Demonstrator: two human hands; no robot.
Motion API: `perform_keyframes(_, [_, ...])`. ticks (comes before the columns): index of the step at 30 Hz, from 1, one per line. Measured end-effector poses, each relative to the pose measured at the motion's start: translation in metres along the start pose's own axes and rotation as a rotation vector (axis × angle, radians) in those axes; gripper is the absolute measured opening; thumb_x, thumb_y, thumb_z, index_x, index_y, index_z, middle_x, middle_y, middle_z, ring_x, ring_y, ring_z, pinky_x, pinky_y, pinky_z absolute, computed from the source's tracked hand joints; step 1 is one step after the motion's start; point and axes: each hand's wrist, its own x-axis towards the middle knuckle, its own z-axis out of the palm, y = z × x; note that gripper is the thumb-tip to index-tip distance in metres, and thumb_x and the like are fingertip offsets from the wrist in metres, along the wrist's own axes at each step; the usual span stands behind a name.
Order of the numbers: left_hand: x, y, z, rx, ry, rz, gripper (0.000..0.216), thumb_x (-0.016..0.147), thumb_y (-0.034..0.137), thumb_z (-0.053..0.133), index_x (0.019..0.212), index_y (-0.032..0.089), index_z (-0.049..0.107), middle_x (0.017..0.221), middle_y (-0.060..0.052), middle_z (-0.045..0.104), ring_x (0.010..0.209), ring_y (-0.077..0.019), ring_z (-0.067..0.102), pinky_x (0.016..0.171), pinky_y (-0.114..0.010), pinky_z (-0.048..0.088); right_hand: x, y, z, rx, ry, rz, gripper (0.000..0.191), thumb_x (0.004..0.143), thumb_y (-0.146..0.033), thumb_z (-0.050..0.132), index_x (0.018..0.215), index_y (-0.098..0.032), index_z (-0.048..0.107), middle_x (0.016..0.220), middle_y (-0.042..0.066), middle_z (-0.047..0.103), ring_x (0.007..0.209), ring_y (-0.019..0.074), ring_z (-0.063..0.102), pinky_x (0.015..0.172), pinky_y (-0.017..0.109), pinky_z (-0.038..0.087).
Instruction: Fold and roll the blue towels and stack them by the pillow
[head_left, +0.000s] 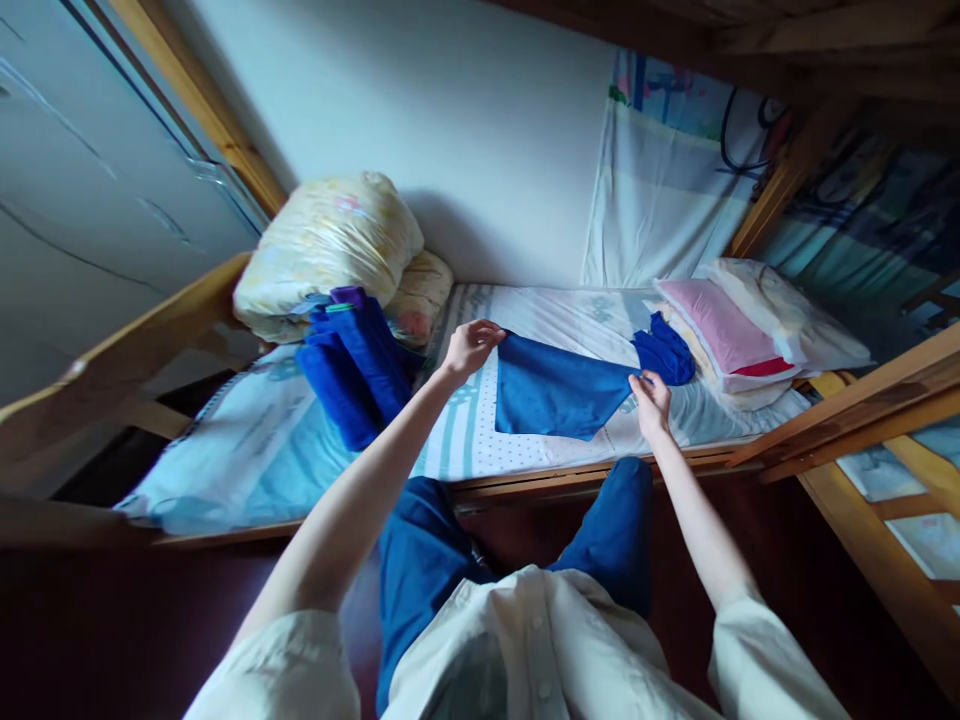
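A flat, dark-blue fabric cloth (562,392) is held spread over a white, teal-patterned bedsheet (459,438), one corner pinched by the left hand (474,347), the other by the right hand (651,397). Both arms are extended forward, hands well apart. Faint marks on the pale-blue bedding (225,450) at left may be lettering, too blurred to be read.

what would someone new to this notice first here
The blue cloth spread between the left hand and right hand, over the bed, stands out first. Next comes the puffy pale-yellow bedding heaped at the picture's left, with bright blue fabric in front of it.
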Motion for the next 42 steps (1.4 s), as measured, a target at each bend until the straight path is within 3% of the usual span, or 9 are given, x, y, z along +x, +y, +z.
perform_keyframes(3, [-0.007,0.006,-0.014,-0.119,0.038,0.03,0.05,0.064,0.06,0.081,0.085,0.019,0.061,0.072,-0.003,0.068,0.071,-0.0167,0.063,0.062,-0.024,0.047,0.016,-0.015,0.004,-0.017,-0.046,-0.068,0.051,0.077,-0.055,0.077,0.112,-0.019,0.066,0.082,0.003,0.071,0.08,0.0184,0.066,0.076,0.033,0.056])
perform_keyframes(6, [-0.015,0.01,-0.026,-0.194,0.075,0.047,0.055,0.06,0.056,0.086,0.09,0.02,0.057,0.071,-0.002,0.066,0.065,-0.0141,0.06,0.059,-0.023,0.046,0.023,-0.03,0.007,-0.024,-0.093,-0.113,0.048,0.078,-0.055,0.078,0.106,-0.017,0.071,0.095,0.009,0.076,0.089,0.021,0.069,0.083,0.036,0.057])
perform_keyframes(15, [-0.047,0.027,-0.042,-0.217,0.132,0.08,0.054,0.054,0.051,0.089,0.09,0.014,0.072,0.082,-0.007,0.072,0.077,-0.017,0.067,0.068,-0.025,0.053,0.009,-0.056,0.004,0.068,-0.161,-0.027,0.053,0.062,-0.056,0.091,0.097,-0.018,0.077,0.095,0.008,0.078,0.091,0.0205,0.072,0.086,0.033,0.057])
perform_keyframes(22, [-0.091,0.03,-0.054,-0.187,0.089,-0.087,0.059,0.045,0.056,0.095,0.084,0.015,0.079,0.081,-0.01,0.076,0.077,-0.0243,0.071,0.067,-0.031,0.058,-0.013,-0.059,-0.013,0.114,-0.186,0.11,0.054,0.056,-0.053,0.096,0.095,-0.021,0.079,0.097,0.006,0.079,0.095,0.0213,0.073,0.087,0.033,0.057])
perform_keyframes(29, [-0.12,0.011,-0.063,-0.213,-0.026,-0.252,0.057,0.045,0.061,0.095,0.076,0.017,0.08,0.078,-0.012,0.077,0.076,-0.0254,0.072,0.065,-0.032,0.057,-0.026,-0.054,-0.026,0.072,-0.274,0.276,0.053,0.05,-0.048,0.099,0.091,-0.019,0.081,0.094,0.007,0.08,0.093,0.0223,0.073,0.089,0.036,0.056])
perform_keyframes(33, [-0.109,-0.01,-0.058,-0.221,-0.072,-0.287,0.057,0.043,0.062,0.095,0.075,0.017,0.079,0.08,-0.013,0.077,0.077,-0.0251,0.071,0.067,-0.033,0.056,-0.01,-0.039,-0.019,0.019,-0.309,0.323,0.049,0.05,-0.041,0.098,0.09,-0.017,0.081,0.093,0.01,0.08,0.09,0.0224,0.073,0.08,0.034,0.057])
perform_keyframes(37, [-0.074,-0.038,-0.045,-0.204,-0.052,-0.305,0.058,0.042,0.061,0.095,0.076,0.016,0.078,0.073,-0.01,0.074,0.068,-0.0203,0.065,0.062,-0.031,0.051,0.02,-0.021,0.004,-0.045,-0.327,0.359,0.045,0.053,-0.035,0.095,0.09,-0.016,0.079,0.095,0.011,0.079,0.081,0.0187,0.07,0.064,0.026,0.051])
perform_keyframes(42, [-0.015,-0.055,-0.028,-0.095,0.061,-0.215,0.046,0.058,0.052,0.089,0.083,0.015,0.077,0.07,-0.007,0.072,0.066,-0.0177,0.061,0.062,-0.03,0.045,0.069,-0.008,0.047,-0.085,-0.246,0.272,0.039,0.058,-0.034,0.09,0.089,-0.016,0.075,0.094,0.01,0.077,0.087,0.0205,0.069,0.071,0.028,0.053])
